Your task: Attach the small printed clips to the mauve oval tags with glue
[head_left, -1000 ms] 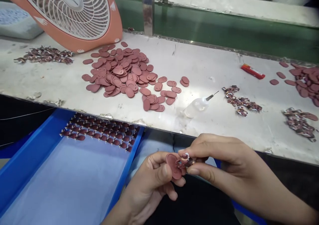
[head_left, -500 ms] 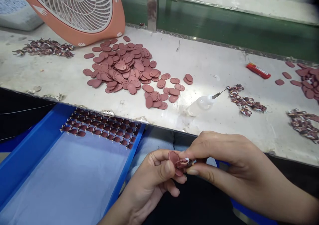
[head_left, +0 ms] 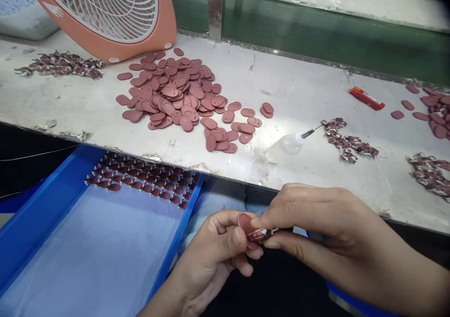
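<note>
Between thumb and fingers, my left hand grips a reddish-brown oval disc. A small painted figurine, dark with white and tan bits, lies against the disc. My right hand pinches that figurine with thumb and forefinger, the fingertips partly covering it. Both hands meet just in front of the table's edge. Lower left, a blue tray holds rows of finished-looking pieces, each a figurine on an oval disc.
A heap of oval discs lies mid-table beside an orange fan. A needle-tipped clear bottle lies near a cluster of figurines. Also on the table are a red lighter, more figurines at left and more discs at right.
My right forefinger has shifted slightly left and down over the figurine, closer to the disc. My left hand keeps its hold, and the table items are unchanged.
</note>
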`<state>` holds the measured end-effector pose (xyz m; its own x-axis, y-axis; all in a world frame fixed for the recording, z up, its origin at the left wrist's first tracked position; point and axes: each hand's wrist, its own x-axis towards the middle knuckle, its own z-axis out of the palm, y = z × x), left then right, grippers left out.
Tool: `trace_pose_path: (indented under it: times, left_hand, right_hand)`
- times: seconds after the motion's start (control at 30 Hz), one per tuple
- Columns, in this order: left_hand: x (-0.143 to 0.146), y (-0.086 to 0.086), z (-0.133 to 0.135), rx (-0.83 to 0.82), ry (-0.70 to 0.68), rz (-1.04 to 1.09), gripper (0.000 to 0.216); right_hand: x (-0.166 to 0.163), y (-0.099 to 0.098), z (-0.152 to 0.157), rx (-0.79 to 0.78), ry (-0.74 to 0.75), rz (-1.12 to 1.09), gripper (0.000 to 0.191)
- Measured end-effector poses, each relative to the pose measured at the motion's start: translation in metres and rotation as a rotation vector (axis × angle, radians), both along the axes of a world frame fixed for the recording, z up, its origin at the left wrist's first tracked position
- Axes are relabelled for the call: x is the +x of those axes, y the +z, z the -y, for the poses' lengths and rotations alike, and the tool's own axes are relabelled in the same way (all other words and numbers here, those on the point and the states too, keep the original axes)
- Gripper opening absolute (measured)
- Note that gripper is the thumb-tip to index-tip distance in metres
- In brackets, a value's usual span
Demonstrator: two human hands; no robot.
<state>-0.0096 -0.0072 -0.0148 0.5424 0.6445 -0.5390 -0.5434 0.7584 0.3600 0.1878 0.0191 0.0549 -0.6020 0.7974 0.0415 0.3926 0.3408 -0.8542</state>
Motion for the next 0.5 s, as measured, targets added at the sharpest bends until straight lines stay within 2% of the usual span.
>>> trace_pose_path:
  times: [0.33, 0.5]
  left_hand:
    - [0.0, 0.004, 0.003, 0.014, 0.035, -0.006, 0.03]
    - [0.001, 0.011, 0.002, 0.044, 0.025, 0.024, 0.03]
  right_hand:
    - [-0.002, -0.002, 0.004, 0.137, 0.055, -0.023, 0.03]
    - [-0.003, -0.002, 0.01, 0.126, 0.029, -0.078, 0.027]
